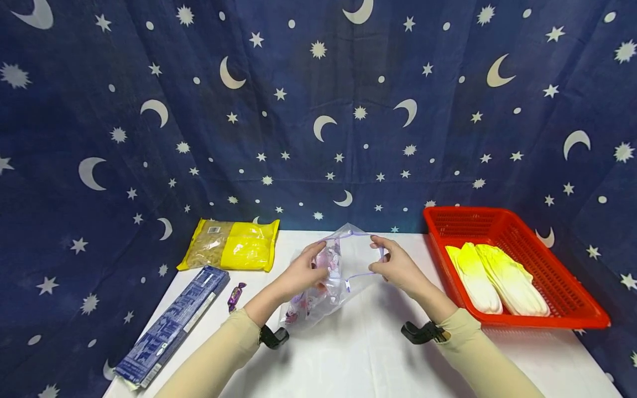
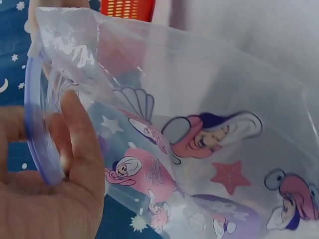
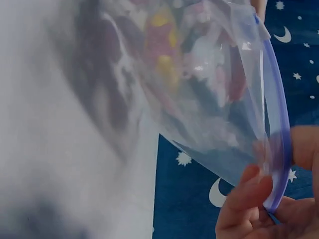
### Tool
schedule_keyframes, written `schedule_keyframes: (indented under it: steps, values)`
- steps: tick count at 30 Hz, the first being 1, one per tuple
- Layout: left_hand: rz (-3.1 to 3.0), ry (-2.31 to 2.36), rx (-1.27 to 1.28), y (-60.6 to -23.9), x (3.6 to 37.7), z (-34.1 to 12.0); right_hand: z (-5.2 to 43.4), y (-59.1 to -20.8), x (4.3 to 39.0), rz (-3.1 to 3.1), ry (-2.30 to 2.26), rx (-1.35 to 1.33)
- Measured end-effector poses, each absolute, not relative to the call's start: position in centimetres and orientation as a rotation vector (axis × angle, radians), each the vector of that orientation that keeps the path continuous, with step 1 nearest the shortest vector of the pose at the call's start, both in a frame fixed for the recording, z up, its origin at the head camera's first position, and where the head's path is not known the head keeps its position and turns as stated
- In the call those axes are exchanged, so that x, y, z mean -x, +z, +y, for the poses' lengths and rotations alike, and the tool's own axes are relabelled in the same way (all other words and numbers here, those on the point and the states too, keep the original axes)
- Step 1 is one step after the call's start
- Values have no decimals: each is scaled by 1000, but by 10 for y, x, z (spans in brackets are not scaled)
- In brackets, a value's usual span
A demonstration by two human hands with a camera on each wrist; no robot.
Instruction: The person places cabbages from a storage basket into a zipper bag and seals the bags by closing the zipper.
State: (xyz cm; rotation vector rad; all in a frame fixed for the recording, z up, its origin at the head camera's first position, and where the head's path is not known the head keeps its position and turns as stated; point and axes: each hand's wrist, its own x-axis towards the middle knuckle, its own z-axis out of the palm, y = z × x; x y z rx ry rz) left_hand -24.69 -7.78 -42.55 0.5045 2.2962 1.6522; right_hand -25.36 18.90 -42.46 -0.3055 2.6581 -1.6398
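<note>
A clear zip bag (image 1: 325,307) with a purple zip rim and printed cartoon figures, shells and stars is held above the white table, its mouth spread wide. My left hand (image 1: 301,273) grips the rim on the left side; the left wrist view shows fingers on both sides of the purple strip (image 2: 34,119). On the opposite side, my right hand (image 1: 400,268) pinches the rim between thumb and fingers, near the strip's lower end in the right wrist view. A blurred yellow and pink patch (image 3: 162,47) shows on or through the bag; which, I cannot tell.
Left on the table (image 1: 348,359) lie a yellow packet (image 1: 249,246), a long blue box (image 1: 174,326) and a purple-wrapped candy (image 1: 236,297). A red basket (image 1: 572,293) with two Chinese cabbages (image 1: 512,282) stands at the right. A starry curtain (image 1: 318,166) hangs behind.
</note>
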Motion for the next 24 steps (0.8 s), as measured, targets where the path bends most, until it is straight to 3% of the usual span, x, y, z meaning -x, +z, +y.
schedule_keyframes:
  steps: [18, 24]
  values:
    - [2141, 1615, -510, -432, 246, -79, 184, -428, 233, 2629, -1454, 534]
    - [2164, 1634, -541, -437, 243, -82, 186, -432, 234, 2637, -1429, 481]
